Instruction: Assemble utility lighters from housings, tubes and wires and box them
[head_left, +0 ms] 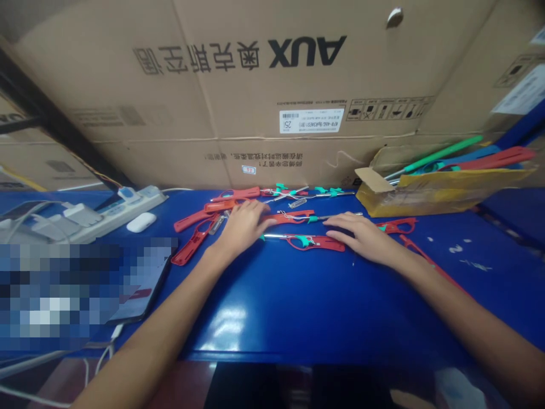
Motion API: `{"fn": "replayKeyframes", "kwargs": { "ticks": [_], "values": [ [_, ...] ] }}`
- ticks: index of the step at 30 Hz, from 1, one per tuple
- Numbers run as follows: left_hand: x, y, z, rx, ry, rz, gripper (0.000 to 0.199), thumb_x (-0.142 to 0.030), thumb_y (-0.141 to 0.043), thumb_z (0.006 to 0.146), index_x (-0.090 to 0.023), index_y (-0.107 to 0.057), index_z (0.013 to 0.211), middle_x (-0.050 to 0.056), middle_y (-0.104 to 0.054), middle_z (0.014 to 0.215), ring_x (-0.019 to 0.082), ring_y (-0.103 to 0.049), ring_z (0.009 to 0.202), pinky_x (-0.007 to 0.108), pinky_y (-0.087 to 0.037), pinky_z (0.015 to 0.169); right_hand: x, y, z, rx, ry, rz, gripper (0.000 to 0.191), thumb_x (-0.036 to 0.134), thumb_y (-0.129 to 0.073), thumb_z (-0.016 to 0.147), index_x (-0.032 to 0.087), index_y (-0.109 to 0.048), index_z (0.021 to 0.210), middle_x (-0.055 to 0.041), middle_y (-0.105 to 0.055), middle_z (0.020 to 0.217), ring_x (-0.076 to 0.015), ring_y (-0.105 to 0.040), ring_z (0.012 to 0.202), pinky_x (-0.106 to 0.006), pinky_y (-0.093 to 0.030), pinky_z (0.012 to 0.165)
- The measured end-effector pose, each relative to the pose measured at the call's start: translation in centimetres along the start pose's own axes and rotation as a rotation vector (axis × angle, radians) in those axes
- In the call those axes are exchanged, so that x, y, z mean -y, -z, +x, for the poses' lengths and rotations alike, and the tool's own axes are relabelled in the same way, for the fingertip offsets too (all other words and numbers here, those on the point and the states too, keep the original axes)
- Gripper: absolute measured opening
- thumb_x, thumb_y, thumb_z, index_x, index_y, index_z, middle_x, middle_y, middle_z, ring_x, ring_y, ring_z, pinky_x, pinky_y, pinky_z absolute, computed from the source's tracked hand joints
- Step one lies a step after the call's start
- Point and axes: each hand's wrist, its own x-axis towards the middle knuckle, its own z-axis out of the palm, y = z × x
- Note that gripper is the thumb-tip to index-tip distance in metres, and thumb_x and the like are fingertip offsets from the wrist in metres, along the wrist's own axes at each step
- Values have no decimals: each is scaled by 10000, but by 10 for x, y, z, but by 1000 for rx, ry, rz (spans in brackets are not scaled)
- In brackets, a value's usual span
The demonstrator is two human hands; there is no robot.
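Observation:
My left hand [243,227] is among the red lighter parts, its thumb and fingers closed around the near end of a red lighter handle shell [293,217]. A green piece and a thin metal tube extend from that shell toward my right hand [360,236]. The fingers of my right hand are stretched out, over the tube and beside the end of a second lighter shell [317,243]. This second shell lies flat with a green trigger [305,241] and a metal tube pointing left. Beside my left hand are more red shells [191,241] and a small clear part.
Behind stands a large cardboard box [238,102]. At right, a taped carton [443,190] holds red, blue and green lighters. Further red shells [398,226] lie near my right forearm. At left are a power strip [114,213], a white earphone case [142,222] and a phone [145,284].

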Motion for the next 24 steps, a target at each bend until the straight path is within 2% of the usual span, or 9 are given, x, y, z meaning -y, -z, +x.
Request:
{"fn": "replayKeyframes", "kwargs": {
  "ticks": [2,4,6,11,14,18,24],
  "values": [
    [6,2,0,-35,118,60,442,-421,-550,1011,-142,-542,1354,154,-648,1324,317,-584,1222,448,-461,1012,0,-1,-1,19,-28,-6,461,508,-462,1020,220,-669,1314,-94,-668,1372,-298,-583,1289,-531,-436,1111],
    [18,5,0,-53,238,145,504,-391,-528,1019,-115,-470,1436,182,-584,1422,340,-518,1315,467,-420,1067,1,0,0,20,-44,-8,485,526,-469,1010,221,-660,1334,-97,-629,1427,-309,-552,1339,-544,-417,1134],
    [33,8,0,-56,302,183,454,-349,-480,1034,-100,-498,1414,198,-569,1444,359,-495,1343,489,-397,1083,3,1,0,14,-40,-5,487,532,-472,1006,224,-664,1332,-100,-606,1455,-317,-531,1363,-556,-413,1137],
    [67,13,0,-37,376,192,398,-268,-348,1060,-146,-528,1394,174,-636,1377,322,-544,1319,494,-362,1111,9,3,3,-4,5,15,439,500,-469,1017,248,-667,1317,-93,-624,1422,-299,-546,1341,-547,-430,1115],
    [73,11,0,-20,406,195,368,-268,-391,1038,-149,-581,1330,177,-679,1304,344,-597,1239,524,-379,1081,11,3,3,-27,5,25,421,490,-478,1016,250,-668,1305,-95,-638,1397,-297,-565,1315,-548,-439,1099],
    [71,11,0,-40,413,181,300,-311,-466,1011,-171,-678,1170,163,-709,1233,354,-626,1172,496,-447,998,12,3,2,-65,9,30,420,492,-475,1019,236,-671,1288,-102,-645,1378,-295,-574,1294,-548,-436,1095],
    [75,16,1,-111,401,120,228,-195,-538,934,-180,-723,1065,121,-753,1129,311,-683,1060,413,-509,917,11,4,2,-103,20,21,399,488,-481,1016,249,-688,1259,-91,-667,1340,-289,-597,1263,-541,-448,1082]
  ]
}}
